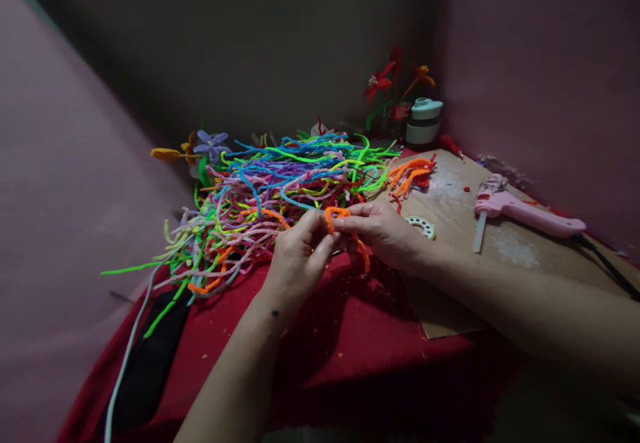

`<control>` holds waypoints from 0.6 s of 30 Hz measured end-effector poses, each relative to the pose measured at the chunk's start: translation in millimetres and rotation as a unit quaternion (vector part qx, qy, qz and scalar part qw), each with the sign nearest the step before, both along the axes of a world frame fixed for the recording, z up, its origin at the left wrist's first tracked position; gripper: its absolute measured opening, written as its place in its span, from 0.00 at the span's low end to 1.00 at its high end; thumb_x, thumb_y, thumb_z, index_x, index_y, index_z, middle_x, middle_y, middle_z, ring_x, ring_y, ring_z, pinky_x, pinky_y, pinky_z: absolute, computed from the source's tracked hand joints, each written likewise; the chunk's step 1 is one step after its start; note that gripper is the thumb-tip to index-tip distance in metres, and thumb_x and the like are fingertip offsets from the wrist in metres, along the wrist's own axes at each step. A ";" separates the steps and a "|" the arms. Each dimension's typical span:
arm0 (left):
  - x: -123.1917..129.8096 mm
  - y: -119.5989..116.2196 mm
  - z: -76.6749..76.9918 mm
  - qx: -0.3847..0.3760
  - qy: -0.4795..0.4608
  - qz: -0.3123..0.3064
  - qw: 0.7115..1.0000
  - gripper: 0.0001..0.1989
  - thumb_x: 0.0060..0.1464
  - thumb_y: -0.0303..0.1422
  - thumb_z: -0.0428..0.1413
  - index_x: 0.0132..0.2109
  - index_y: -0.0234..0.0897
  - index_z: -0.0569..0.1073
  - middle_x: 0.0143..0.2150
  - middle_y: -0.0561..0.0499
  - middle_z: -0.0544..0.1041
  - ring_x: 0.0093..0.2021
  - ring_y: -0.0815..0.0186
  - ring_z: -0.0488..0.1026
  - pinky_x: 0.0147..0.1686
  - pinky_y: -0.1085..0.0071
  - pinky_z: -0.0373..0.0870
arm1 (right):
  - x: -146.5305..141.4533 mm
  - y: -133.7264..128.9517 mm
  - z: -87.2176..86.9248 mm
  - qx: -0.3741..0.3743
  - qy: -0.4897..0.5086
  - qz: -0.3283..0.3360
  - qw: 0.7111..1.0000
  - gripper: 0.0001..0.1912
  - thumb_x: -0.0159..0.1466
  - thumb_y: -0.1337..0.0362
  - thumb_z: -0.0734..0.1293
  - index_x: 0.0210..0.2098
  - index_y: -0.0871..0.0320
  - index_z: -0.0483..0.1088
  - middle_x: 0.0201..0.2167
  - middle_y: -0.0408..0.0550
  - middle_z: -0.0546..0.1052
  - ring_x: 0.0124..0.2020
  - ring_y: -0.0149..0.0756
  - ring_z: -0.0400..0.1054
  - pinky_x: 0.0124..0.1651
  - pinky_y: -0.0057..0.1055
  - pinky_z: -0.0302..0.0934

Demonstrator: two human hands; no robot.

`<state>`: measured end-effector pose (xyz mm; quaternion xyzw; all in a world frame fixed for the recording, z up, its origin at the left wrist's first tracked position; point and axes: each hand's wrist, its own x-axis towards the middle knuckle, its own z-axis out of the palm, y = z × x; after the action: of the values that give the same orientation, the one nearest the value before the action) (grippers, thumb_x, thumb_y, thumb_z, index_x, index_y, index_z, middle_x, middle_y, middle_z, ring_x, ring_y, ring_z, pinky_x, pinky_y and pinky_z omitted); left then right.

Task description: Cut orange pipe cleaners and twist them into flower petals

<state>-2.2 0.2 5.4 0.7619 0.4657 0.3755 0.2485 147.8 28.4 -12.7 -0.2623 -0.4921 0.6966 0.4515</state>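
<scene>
Between my two hands, above the front of the table, is an orange pipe cleaner (337,212) bent into a loop, with a loose end hanging down on the right. My left hand (303,246) pinches the loop's left side between thumb and fingers. From the right, my right hand (383,233) grips the same piece, fingertips closed on it. Some of the fingers are hidden behind the work. Just beyond my hands spreads a big tangled heap of pipe cleaners (270,190) in blue, pink, green, purple and orange.
A pink hot glue gun (530,215) with a glue stick lies on a cardboard sheet (450,276) at right. Near it are a bundle of orange pipe cleaners (413,173) and a white ring with holes (421,227). Pipe-cleaner flowers (213,146) and a lidded jar (424,122) stand behind.
</scene>
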 end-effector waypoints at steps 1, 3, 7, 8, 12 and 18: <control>-1.0 0.2 -0.7 0.000 0.013 0.012 1.000 0.03 0.54 0.32 0.51 0.34 0.38 0.65 0.27 0.55 0.70 0.26 0.71 0.67 0.29 0.75 0.64 | 0.0 0.3 -0.1 0.000 0.001 -0.003 1.000 0.08 0.52 0.63 0.68 0.23 0.63 0.71 0.19 0.43 0.70 0.19 0.25 0.60 0.24 0.25 0.54; -2.3 0.5 -1.6 0.019 0.044 0.040 0.998 0.03 0.54 0.32 0.51 0.34 0.39 0.65 0.28 0.54 0.71 0.27 0.70 0.68 0.30 0.75 0.64 | -0.3 0.8 -0.1 0.006 0.010 -0.013 1.000 0.08 0.52 0.63 0.69 0.25 0.63 0.71 0.20 0.42 0.70 0.20 0.24 0.60 0.25 0.25 0.55; -2.2 0.2 0.2 -0.016 0.046 0.023 0.999 0.09 0.55 0.31 0.49 0.44 0.40 0.63 0.32 0.52 0.74 0.28 0.68 0.72 0.29 0.75 0.66 | -1.1 0.8 -1.5 0.012 0.032 -0.032 0.999 0.06 0.53 0.64 0.69 0.27 0.61 0.69 0.22 0.41 0.70 0.23 0.26 0.63 0.28 0.27 0.58; -1.7 -0.1 1.1 -0.027 0.039 0.013 0.999 0.11 0.55 0.31 0.48 0.46 0.40 0.62 0.32 0.52 0.74 0.27 0.68 0.72 0.28 0.75 0.66 | -1.2 1.0 -2.5 0.007 0.034 -0.034 0.999 0.07 0.53 0.64 0.69 0.28 0.61 0.69 0.22 0.41 0.70 0.22 0.26 0.63 0.28 0.27 0.58; 0.6 -1.6 5.0 -0.058 0.037 -0.004 0.998 0.17 0.55 0.30 0.47 0.53 0.41 0.61 0.27 0.54 0.72 0.24 0.69 0.71 0.25 0.77 0.66 | -1.6 3.2 -7.4 -0.018 0.057 -0.043 0.997 0.08 0.51 0.65 0.70 0.28 0.61 0.68 0.22 0.41 0.70 0.21 0.27 0.63 0.27 0.28 0.57; 1.3 -1.7 7.8 -0.155 -0.040 -0.024 0.987 0.25 0.53 0.28 0.47 0.58 0.44 0.57 0.25 0.56 0.72 0.20 0.70 0.71 0.18 0.79 0.65 | -1.6 4.2 -7.2 -0.019 0.052 -0.036 0.998 0.07 0.49 0.69 0.70 0.26 0.61 0.68 0.21 0.40 0.69 0.21 0.27 0.62 0.28 0.28 0.57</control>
<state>-0.9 -1.4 13.2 0.7091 0.4897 0.3231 0.3911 146.1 32.7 -20.0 -0.2514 -0.4450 0.7019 0.4961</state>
